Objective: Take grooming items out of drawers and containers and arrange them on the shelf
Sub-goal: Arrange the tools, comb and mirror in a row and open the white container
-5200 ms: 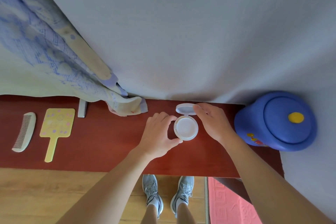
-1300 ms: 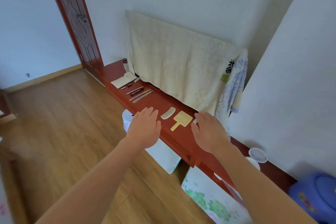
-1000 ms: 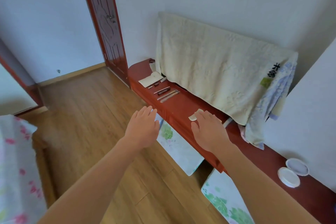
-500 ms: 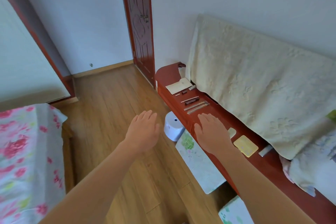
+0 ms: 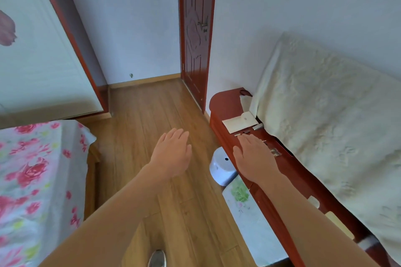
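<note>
Head view, looking forward and down into a bedroom. Both arms reach forward from the bottom of the frame, forearms bare.

The left hand sits at the centre of the frame, above the wooden floor. It is palm down with the fingers straight and close together, and it grasps nothing. The right hand, right of centre, is in the same pose: flat, released, palm down. It is over the near edge of the red shelf; whether it touches the shelf cannot be told.

The shelf runs from the middle right of the frame to the lower right corner along the wall. A cream towel hangs over its back.

The grooming items lie on the shelf:
- A white folded pouch is at the far end.
- A small grey piece is just beside the pouch.
- Slender sticks lie just beyond the right fingertips.
- Further small pieces lie just right of that hand.
- A pale piece and a yellow flat piece lie lower right, beside the right forearm. Both are too blurred to identify.

A white round container stands on the floor against the shelf front, between the two hands. A flower-printed box stands just below it. At the left is a bed with a rose-patterned sheet, and at upper centre a dark red door.
</note>
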A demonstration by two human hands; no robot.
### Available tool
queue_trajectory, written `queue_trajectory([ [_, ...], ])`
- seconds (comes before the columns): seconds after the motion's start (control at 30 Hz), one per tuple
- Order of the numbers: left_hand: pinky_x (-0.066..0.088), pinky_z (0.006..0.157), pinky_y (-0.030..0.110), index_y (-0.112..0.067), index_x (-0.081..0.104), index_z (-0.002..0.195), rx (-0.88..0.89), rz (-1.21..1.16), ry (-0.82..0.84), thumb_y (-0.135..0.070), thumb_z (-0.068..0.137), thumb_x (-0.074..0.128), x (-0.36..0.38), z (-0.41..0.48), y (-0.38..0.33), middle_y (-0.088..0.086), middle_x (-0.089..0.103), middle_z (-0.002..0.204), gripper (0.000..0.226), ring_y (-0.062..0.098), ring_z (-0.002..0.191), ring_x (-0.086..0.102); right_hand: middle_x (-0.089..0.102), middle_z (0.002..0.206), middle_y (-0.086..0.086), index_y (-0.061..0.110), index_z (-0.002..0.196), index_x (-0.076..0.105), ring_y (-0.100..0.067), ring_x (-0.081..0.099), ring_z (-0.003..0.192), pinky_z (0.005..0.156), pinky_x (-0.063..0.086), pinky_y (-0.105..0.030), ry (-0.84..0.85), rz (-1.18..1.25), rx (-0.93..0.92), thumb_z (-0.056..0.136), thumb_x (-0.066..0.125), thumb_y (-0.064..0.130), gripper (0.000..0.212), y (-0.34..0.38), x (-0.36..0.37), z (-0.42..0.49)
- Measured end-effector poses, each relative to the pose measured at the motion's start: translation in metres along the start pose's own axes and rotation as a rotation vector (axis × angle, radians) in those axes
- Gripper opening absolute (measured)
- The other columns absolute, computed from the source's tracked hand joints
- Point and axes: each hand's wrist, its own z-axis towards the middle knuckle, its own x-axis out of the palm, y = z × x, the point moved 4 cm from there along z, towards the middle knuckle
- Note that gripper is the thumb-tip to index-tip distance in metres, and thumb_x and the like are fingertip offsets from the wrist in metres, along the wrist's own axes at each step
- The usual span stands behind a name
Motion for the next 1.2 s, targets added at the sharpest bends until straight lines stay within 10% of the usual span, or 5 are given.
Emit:
queue_trajectory([
  [0.3, 0.010, 0.125, 0.042, -0.021, 0.022, 0.156, 0.153, 0.019, 0.023, -0.040, 0.106, 0.023, -0.020, 0.111, 0.061, -0.001, 0.020, 0.165, 0.054, 0.020, 0.153, 0.011, 0.059, 0.125, -0.008, 0.005, 0.130, 0.053, -0.024, 0.050, 0.117, 0.104, 0.037, -0.036, 0.010, -0.034, 0.146, 0.100, 0.039, 0.027, 0.041, 0.040, 0.020, 0.081],
  [0.57, 0.014, 0.125, 0.039, -0.019, 0.024, 0.156, 0.342, 0.041, 0.060, -0.039, 0.106, 0.024, -0.017, 0.186, 0.066, 0.000, 0.024, 0.163, 0.054, 0.019, 0.152, 0.016, 0.057, 0.084, -0.003, 0.010, 0.090, 0.056, -0.023, 0.053, 0.083, 0.079, 0.047, -0.042, -0.117, -0.005, 0.350, 0.090, 0.034, 0.029, 0.029, 0.031, 0.026, 0.112],
  [1.2, 0.027, 0.118, 0.041, -0.011, 0.039, 0.147, 0.714, 0.020, 0.099, -0.032, 0.104, 0.034, 0.017, 0.331, -0.080, 0.008, 0.040, 0.154, 0.048, 0.025, 0.144, 0.033, 0.054, 0.127, -0.001, 0.011, 0.132, 0.049, -0.021, 0.045, 0.122, 0.109, 0.033, -0.035, -0.090, -0.101, 0.621, 0.099, 0.033, 0.031, 0.042, -0.100, 0.003, 0.151],
])
